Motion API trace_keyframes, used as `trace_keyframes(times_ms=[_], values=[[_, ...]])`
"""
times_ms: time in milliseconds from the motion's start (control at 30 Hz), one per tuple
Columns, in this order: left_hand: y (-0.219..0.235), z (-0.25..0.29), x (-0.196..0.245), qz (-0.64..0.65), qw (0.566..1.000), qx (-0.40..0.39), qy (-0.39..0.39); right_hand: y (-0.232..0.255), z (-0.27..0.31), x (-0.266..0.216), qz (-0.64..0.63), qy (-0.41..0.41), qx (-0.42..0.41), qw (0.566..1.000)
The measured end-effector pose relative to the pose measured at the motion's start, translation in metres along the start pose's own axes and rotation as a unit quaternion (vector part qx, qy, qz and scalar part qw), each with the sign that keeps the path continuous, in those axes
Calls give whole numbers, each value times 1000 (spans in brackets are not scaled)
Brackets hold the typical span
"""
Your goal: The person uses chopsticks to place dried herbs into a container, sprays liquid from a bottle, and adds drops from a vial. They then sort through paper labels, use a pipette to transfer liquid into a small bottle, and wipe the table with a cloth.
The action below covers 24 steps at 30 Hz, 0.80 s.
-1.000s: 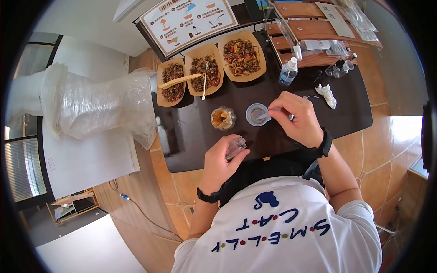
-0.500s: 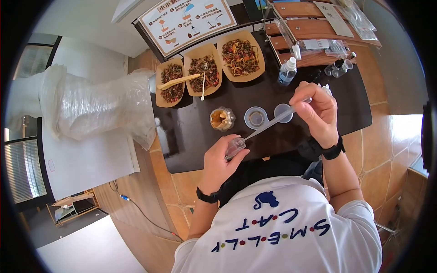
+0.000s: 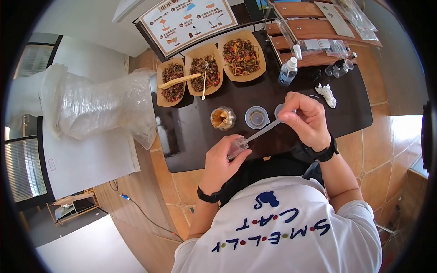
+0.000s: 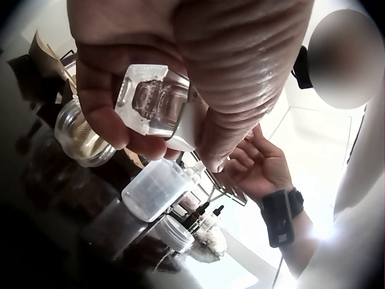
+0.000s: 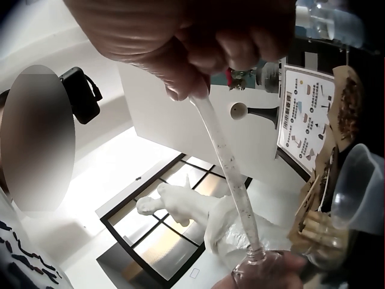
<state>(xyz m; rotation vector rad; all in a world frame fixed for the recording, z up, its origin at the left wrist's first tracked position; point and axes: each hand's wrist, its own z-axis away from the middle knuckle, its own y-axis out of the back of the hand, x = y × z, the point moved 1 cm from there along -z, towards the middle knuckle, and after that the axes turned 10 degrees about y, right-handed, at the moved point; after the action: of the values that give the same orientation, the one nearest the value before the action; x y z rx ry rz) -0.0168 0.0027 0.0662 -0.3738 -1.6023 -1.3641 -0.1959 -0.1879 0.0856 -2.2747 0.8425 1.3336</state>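
Note:
My left hand (image 3: 221,164) grips a small clear glass bottle (image 4: 150,99), tilted, its mouth toward the right hand. Between thumb and fingers, my right hand (image 3: 308,122) pinches the bulb end of a clear plastic dropper (image 5: 227,165). The dropper slants down to the left, and its tip is at the bottle's neck (image 5: 257,256) in the right wrist view. Specks or droplets show inside its tube. Beyond the hands stands a clear plastic cup (image 3: 256,119) with a little liquid in it. A second cup (image 3: 278,108) is partly hidden by the right hand.
A glass jar (image 3: 222,118) with tan pieces stands left of the cups. Several paper trays (image 3: 159,98) of dried plant bits line the back. A spray bottle (image 3: 288,72), small vials (image 3: 342,69) and a crumpled tissue (image 3: 326,95) are at the right.
My right hand moved from the cup, carrying the dropper, to the bottle in my left hand. Since half a second ago it has shifted a little down and left. The left hand has hardly moved.

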Motion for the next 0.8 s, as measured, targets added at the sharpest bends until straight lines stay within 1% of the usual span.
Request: trace_keyframes(times_ms=[33,100,133,200,233,267,300,333,367,400,467,500,533,600,633,700,733,767,800], values=[[0,0,0,0,1000,-1,-4,0,0,0,0,0,0,1000],[-1,0,0,-1,1000,-3,-7,-3,-2,-2,-14,7,29,999],[-1,1,-2,2,1000,-2,2,-4,-4,-2,-14,7,29,999],[0,1,-5,5,1000,-1,11,-4,-7,-4,-56,-1,144,988],[0,1,-6,4,1000,6,4,-3,-9,-4,-42,-17,157,987],[1,1,-6,2,1000,11,-4,-2,-9,-3,-42,-17,156,987],[1,1,-7,3,1000,11,-4,-1,-9,-1,48,-17,111,993],[1,2,-7,4,1000,11,2,-1,-8,1,138,-18,64,988],[1,1,-7,4,1000,10,9,-3,-8,3,178,6,39,983],[1,1,-6,4,1000,10,8,-5,-7,6,178,6,39,983],[1,1,-5,11,1000,6,8,-10,-3,10,201,-4,-4,980],[1,1,-5,11,1000,7,10,-10,-3,11,220,16,-22,975],[1,1,-5,12,1000,6,10,-9,-3,14,219,16,-22,975],[1,1,-6,13,1000,5,8,-8,-2,17,233,54,-24,971],[1,1,-7,8,1000,5,4,-7,-2,16,233,54,-23,971],[1,1,-7,4,1000,5,1,-3,-1,12,165,24,43,985],[1,1,-7,5,1000,9,0,-1,-1,9,165,23,42,985],[1,1,-6,7,1000,12,-2,3,-2,5,58,-4,79,995],[1,1,-6,7,1000,12,-2,6,-2,3,-49,-30,115,992]])
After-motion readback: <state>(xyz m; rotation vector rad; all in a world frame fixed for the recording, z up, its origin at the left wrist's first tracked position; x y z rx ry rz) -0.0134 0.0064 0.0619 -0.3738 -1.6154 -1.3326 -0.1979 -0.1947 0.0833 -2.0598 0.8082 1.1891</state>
